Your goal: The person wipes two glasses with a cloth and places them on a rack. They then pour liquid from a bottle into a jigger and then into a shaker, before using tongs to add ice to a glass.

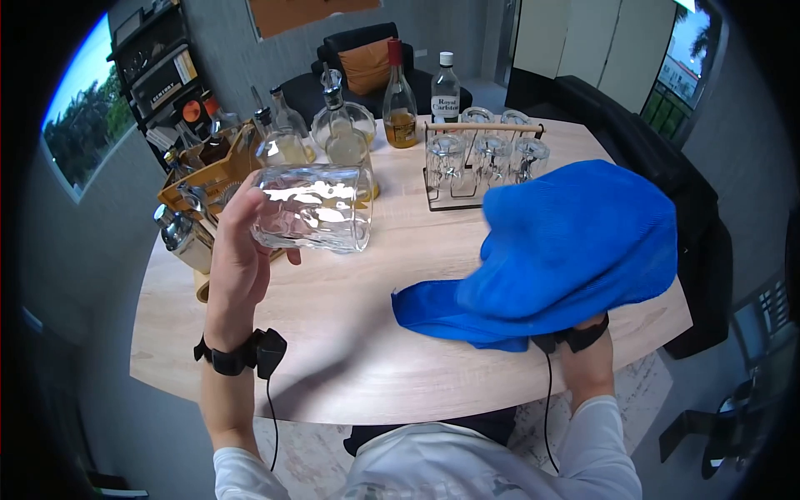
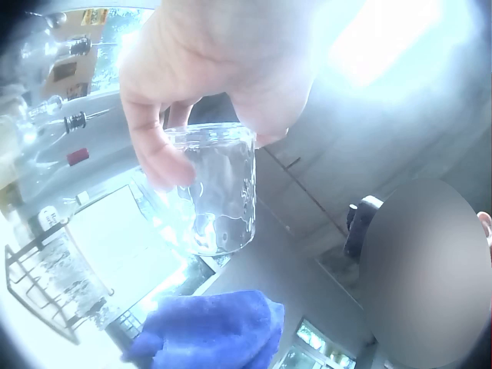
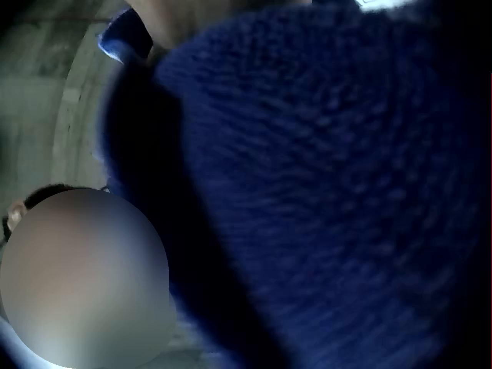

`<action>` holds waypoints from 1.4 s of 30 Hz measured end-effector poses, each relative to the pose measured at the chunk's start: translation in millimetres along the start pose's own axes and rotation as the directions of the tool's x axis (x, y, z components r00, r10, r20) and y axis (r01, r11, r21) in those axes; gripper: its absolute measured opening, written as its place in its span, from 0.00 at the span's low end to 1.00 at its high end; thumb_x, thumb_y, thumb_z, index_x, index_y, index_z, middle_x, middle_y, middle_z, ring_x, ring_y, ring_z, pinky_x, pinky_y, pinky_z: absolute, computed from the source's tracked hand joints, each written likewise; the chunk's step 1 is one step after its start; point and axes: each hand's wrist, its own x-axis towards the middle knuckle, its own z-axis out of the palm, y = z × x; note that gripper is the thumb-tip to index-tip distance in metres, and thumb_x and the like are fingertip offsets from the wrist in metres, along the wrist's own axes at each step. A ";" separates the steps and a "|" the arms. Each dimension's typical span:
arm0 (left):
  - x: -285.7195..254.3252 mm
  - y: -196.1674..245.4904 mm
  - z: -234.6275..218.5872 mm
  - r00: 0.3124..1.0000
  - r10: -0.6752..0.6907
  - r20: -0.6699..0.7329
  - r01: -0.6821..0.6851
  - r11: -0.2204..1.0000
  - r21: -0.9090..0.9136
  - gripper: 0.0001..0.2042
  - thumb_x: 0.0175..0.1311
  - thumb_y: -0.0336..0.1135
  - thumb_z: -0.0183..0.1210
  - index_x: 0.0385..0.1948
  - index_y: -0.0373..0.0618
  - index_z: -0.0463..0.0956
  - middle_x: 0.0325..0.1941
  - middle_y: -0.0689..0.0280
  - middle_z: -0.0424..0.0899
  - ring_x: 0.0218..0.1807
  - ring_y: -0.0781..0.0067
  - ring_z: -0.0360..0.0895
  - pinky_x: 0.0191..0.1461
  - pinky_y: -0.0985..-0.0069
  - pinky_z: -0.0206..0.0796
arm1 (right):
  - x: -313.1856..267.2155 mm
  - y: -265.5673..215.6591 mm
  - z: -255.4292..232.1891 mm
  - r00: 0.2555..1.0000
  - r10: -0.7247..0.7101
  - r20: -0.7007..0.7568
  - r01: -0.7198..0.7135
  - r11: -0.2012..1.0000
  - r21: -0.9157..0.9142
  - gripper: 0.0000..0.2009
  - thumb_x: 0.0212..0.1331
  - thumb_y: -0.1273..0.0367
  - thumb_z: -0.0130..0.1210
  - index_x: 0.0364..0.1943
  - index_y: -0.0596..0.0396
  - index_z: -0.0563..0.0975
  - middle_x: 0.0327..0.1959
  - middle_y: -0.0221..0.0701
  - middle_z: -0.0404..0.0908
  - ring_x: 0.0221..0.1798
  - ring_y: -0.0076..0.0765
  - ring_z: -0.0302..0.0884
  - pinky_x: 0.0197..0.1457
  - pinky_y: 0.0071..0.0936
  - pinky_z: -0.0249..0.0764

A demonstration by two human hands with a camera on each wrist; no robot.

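Note:
My left hand (image 1: 240, 250) grips a clear glass tumbler (image 1: 321, 208) by one end, tipped onto its side above the table. In the left wrist view thumb and fingers wrap round the rim end of the tumbler (image 2: 219, 192), and nothing shows inside it. A blue cloth (image 1: 583, 242) drapes over my right hand, hiding the fingers, and one corner of it hangs toward the table. Cloth (image 3: 323, 177) fills most of the right wrist view, where just a strip of my right hand (image 3: 177, 19) shows at the top.
Upside-down glasses hang on a wire rack (image 1: 454, 204) behind the cloth. Bottles, among them a red-topped one (image 1: 400, 108) and a Royal Carlston one (image 1: 446, 92), stand at the back. A wooden caddy (image 1: 212, 171) and a metal shaker (image 1: 179, 233) are at the left.

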 end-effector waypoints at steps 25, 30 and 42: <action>-16.7 -22.7 78.8 0.978 0.154 0.139 -0.197 0.899 0.390 0.33 0.47 0.40 0.72 0.56 0.39 0.70 0.41 0.67 0.75 0.40 0.79 0.75 0.43 0.80 0.72 | 23.1 29.9 26.3 0.729 -0.157 0.666 0.417 0.874 -0.250 0.27 0.62 0.74 0.55 0.66 0.58 0.62 0.59 0.37 0.75 0.48 0.22 0.76 0.53 0.25 0.75; -20.2 -21.9 82.5 0.982 0.145 0.124 -0.186 0.866 0.464 0.34 0.46 0.44 0.73 0.56 0.40 0.70 0.40 0.67 0.75 0.39 0.77 0.74 0.43 0.80 0.72 | 24.1 90.9 1.8 0.815 0.294 0.499 -0.335 0.942 -0.007 0.25 0.58 0.62 0.63 0.60 0.53 0.73 0.59 0.33 0.77 0.58 0.30 0.75 0.70 0.31 0.65; -13.2 -16.5 69.9 0.970 0.111 0.218 -0.147 0.977 0.156 0.52 0.44 0.67 0.68 0.68 0.41 0.59 0.58 0.62 0.72 0.44 0.77 0.77 0.43 0.79 0.72 | 21.1 21.5 36.8 0.742 -0.138 0.656 0.532 0.717 -0.451 0.23 0.53 0.60 0.67 0.53 0.52 0.79 0.52 0.36 0.81 0.54 0.30 0.77 0.63 0.31 0.68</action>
